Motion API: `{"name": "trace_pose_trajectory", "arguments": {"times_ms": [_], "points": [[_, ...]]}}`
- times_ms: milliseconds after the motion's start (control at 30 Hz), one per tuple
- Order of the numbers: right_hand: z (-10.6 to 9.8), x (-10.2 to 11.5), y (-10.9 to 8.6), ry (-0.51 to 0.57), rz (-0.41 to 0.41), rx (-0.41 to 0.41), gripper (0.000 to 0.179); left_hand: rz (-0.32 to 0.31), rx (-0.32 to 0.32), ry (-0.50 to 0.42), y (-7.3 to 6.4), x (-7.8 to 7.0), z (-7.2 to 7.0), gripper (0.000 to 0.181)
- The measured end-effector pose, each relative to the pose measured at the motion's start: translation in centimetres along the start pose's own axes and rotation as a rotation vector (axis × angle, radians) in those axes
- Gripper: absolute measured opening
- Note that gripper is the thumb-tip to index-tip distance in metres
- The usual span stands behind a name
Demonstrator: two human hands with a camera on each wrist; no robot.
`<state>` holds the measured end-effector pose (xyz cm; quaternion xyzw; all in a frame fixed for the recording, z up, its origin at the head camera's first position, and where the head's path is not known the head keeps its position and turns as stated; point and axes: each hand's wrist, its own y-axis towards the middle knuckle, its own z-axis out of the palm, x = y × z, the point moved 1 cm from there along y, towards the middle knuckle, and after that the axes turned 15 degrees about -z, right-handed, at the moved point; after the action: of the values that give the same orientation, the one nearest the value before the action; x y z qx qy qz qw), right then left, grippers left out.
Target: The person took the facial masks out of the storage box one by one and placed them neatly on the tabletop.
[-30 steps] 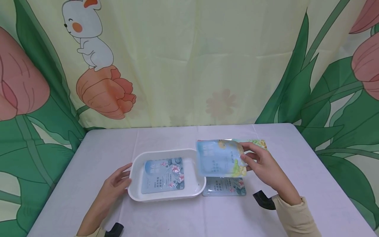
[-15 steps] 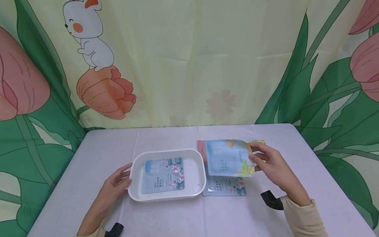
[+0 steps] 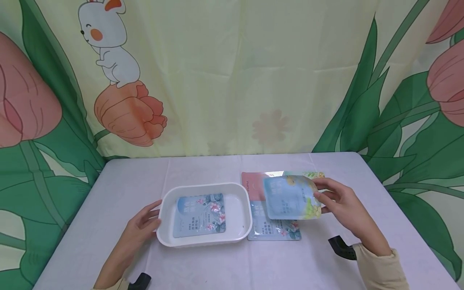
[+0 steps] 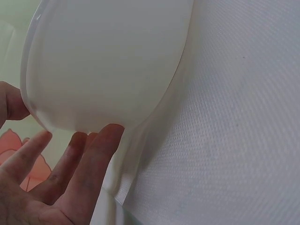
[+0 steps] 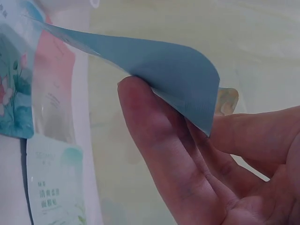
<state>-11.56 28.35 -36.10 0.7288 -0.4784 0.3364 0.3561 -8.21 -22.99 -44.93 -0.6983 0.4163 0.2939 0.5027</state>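
My right hand [image 3: 340, 207] pinches a light blue face mask packet [image 3: 290, 197] by its right edge, thumb on top and fingers beneath. In the right wrist view the packet's plain underside curves upward over the fingers. It hangs over a pink packet [image 3: 253, 185], a blue floral packet [image 3: 270, 233] and a pale green packet [image 5: 54, 183] on the table, partly covering them. My left hand [image 3: 139, 225] touches the left end of a white tray [image 3: 237, 231] with fairly straight fingertips. Flat inside the tray lies another blue floral packet [image 3: 199, 215].
A white cloth covers the table [image 3: 203, 266]. Behind it hangs a pale curtain [image 3: 217, 80] printed with a rabbit and tulips. Black wrist straps [image 3: 342, 247] and beige sleeves [image 3: 380, 266] show on the arms.
My right hand has carried the light blue packet to the right, away from the tray, and slightly lower, uncovering more of the pink packet. The left hand and tray stay put.
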Motion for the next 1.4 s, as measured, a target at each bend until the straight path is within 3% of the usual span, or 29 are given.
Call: {"name": "trace_pose_trajectory", "arguments": {"times_ms": [700, 1400], "points": [[-1.5, -2.5, -1.4, -0.021, 0.062, -0.013, 0.046, 0.002, 0.001, 0.004, 0.1, 0.1, 0.1, 0.063], [-2.0, -5.8, -1.8, -0.045, 0.171, 0.024, 0.050, 0.005, 0.003, -0.003, 0.2, 0.1, 0.0, 0.062]]}}
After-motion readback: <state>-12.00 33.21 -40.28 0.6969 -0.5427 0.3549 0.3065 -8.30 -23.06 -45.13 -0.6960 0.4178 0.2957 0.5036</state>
